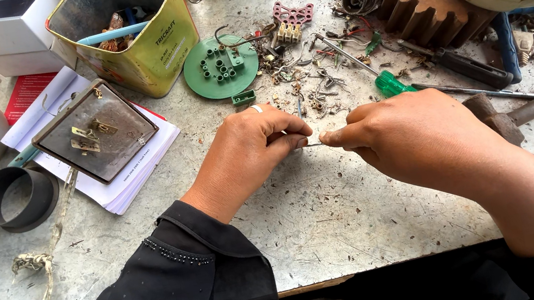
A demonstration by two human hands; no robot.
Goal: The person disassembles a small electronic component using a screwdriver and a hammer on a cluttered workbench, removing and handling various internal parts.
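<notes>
The left hand [249,149] and the right hand [409,133] meet over the middle of the scratched grey metal worktop [336,218], toward its near edge; both are pinched shut on a thin short metal wire [314,144], which spans the small gap between the fingertips just above the surface; the left hand's fingers are curled into a loose fist, thumb pressed against forefinger; the right hand's thumb and forefinger close narrowly on the wire's other end. A green-handled screwdriver [392,83] lies just beyond the right hand, its shaft pointing toward the far edge; a round green plastic disc with raised sockets [221,67] sits beyond the left hand, with loose screws and wire scraps [314,84] scattered beside it. Toward the far left corner stands an open green rectangular tin [148,47]; in front of it a square brown metal plate [94,132] rests on a white paper pad [120,182]. A black plastic ring [15,199] lies near the left edge.
</notes>
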